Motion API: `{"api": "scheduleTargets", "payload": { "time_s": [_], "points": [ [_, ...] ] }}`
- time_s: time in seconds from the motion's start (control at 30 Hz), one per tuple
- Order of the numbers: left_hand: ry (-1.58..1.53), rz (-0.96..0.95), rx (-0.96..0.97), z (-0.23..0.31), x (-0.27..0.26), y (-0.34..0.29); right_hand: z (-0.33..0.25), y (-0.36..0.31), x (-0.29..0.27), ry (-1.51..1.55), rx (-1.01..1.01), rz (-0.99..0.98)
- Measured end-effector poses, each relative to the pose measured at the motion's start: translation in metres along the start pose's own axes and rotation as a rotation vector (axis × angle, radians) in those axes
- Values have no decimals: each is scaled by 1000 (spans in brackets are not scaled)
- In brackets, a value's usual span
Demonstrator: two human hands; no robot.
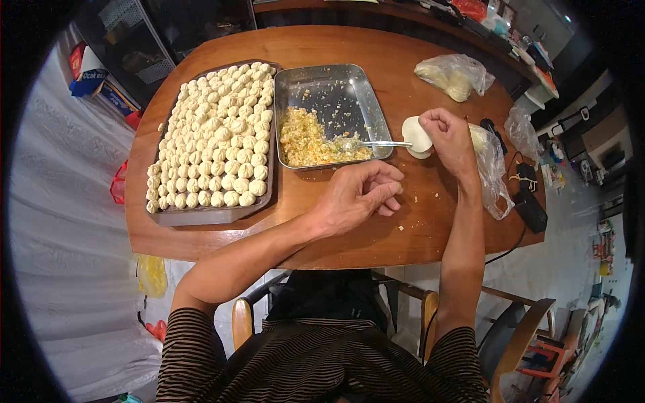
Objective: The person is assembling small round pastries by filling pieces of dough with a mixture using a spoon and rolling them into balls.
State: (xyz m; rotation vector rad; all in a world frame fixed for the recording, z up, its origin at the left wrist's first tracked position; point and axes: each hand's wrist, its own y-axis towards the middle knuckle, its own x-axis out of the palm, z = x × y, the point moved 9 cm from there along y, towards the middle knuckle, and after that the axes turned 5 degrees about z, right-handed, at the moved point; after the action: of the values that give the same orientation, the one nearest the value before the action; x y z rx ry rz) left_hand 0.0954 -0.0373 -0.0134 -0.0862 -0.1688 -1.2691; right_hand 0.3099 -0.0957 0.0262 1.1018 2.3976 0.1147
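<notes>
My right hand [449,138] is closed, thumb and fingertips pinching the edge of a round white dough wrapper [416,137] in a small stack on the table. Just in front of the metal tray, my left hand [363,195] hovers with loosely curled fingers, apart from the thumb; I see nothing in it. The metal tray [366,94] holds chopped yellow-orange filling [302,138], heaped toward its near left. A metal spoon [386,144] rests with its bowl in the filling and its handle over the tray's right rim, ending beside the wrappers.
To the left, a large tray [195,216] carries rows of pleated dumplings [216,134]. One plastic bag [453,75] of pale dough lies at the far right, another [492,171] beside my right wrist. A black adapter with a cable [531,211] sits near the table's right edge. Crumbs dot the wood.
</notes>
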Motion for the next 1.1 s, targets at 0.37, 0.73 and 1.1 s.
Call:
{"api": "scheduleTargets", "payload": {
  "time_s": [0.37,0.73,1.1],
  "points": [
    [-683,13,-183,7,-18,9,-126,-88,39,-257,-667,-51],
    [-520,188,-150,7,-44,-2,-70,-74,6,-307,-269,235],
    [-446,84,-291,-23,-51,-38,4,-38,52,-4,231,-102]
  ]
}}
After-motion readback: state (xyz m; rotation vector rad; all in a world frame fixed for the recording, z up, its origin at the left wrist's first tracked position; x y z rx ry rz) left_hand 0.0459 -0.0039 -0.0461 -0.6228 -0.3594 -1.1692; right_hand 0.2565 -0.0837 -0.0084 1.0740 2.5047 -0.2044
